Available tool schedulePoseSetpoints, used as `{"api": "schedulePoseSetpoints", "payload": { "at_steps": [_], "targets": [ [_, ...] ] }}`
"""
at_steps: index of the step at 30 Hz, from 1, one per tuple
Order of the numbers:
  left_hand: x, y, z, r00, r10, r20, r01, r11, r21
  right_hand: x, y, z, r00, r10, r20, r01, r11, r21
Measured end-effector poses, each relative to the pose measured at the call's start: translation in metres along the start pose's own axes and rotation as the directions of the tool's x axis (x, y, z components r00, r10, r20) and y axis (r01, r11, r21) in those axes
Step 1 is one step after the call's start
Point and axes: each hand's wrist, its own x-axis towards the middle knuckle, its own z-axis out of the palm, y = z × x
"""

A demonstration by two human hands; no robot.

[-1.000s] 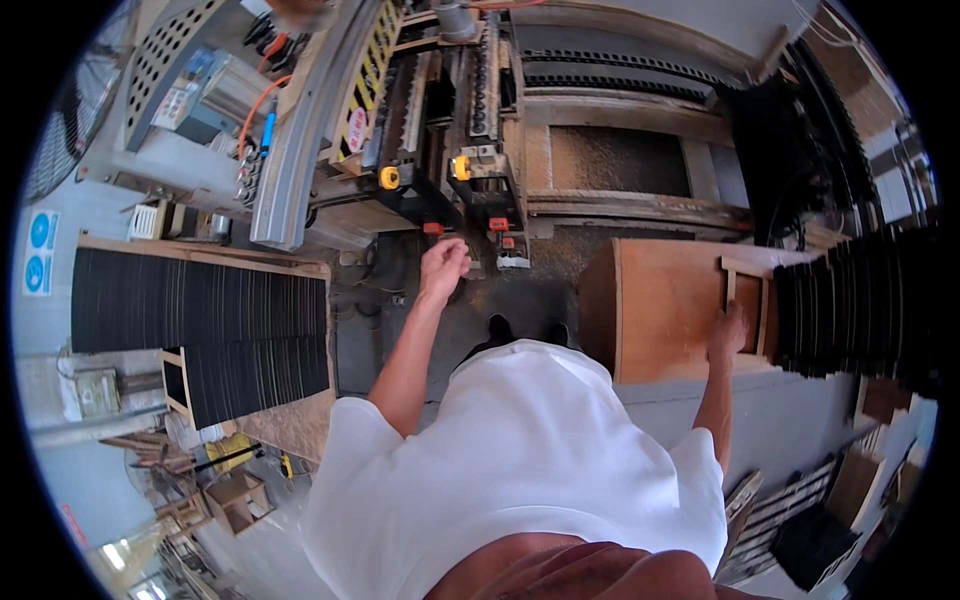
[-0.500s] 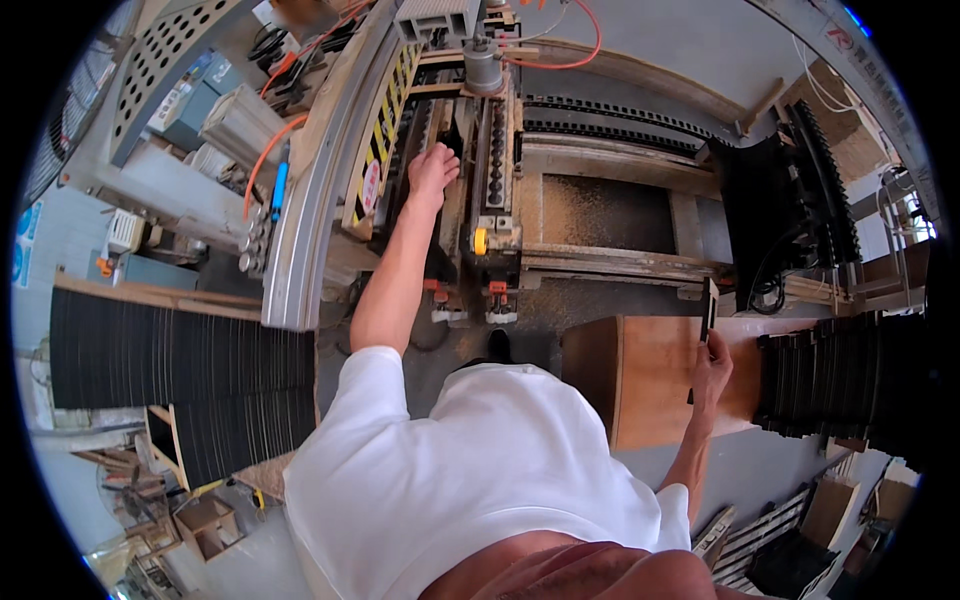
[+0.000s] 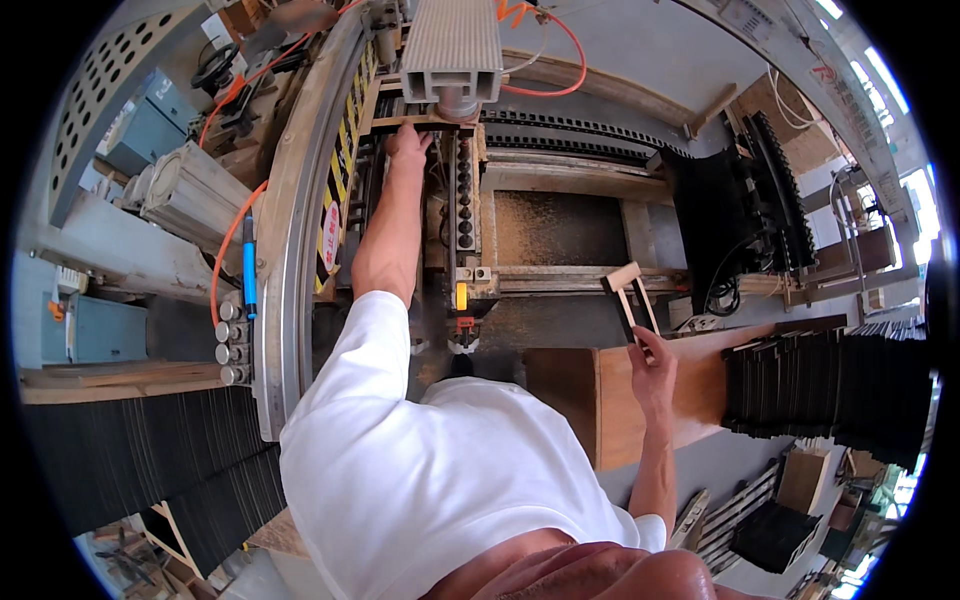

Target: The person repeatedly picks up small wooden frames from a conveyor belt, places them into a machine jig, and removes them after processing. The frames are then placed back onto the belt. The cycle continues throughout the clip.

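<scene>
My left hand (image 3: 407, 148) reaches forward into the machine (image 3: 464, 200), its fingers closed at the near bar of a wooden frame (image 3: 380, 125) with a dark face. That frame lies beneath the ribbed grey beam (image 3: 452, 50) and its round metal cylinder (image 3: 457, 103). The fingertips are partly hidden against the bar. Off to the right, my right hand (image 3: 652, 365) grips a small rectangular open frame (image 3: 622, 276) of pale wood with black faces, raised and tilted above the brown wooden box.
Black flat pieces stand stacked at the left (image 3: 150, 450) and right (image 3: 825, 390). The brown box (image 3: 660, 400) is beside my right forearm. A metal rail (image 3: 285, 250) with yellow-black striping (image 3: 340, 170) runs left of my left arm. Sawdust covers the machine's bed (image 3: 525, 225).
My left hand has moved farther forward to the wooden frame under the beam. My right hand has turned its small frame so the opening shows. The whole view has shifted.
</scene>
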Motion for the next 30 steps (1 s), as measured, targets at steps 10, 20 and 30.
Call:
{"api": "schedulePoseSetpoints", "payload": {
  "at_steps": [10,20,30],
  "targets": [
    [-0.180,-0.024,-0.090,0.986,-0.054,0.158,0.057,0.998,-0.012,0.138,-0.106,0.111,0.689,-0.644,0.334,0.684,0.730,-0.003],
    [-0.247,-0.017,-0.122,0.848,0.002,0.530,0.142,0.963,-0.230,0.193,-0.157,0.260,0.322,-0.866,0.383,0.887,0.417,0.197],
    [-0.269,-0.035,-0.127,0.985,0.100,0.143,-0.080,0.987,-0.141,0.216,-0.153,0.282,0.338,-0.863,0.374,0.897,0.416,0.150]
  ]
}}
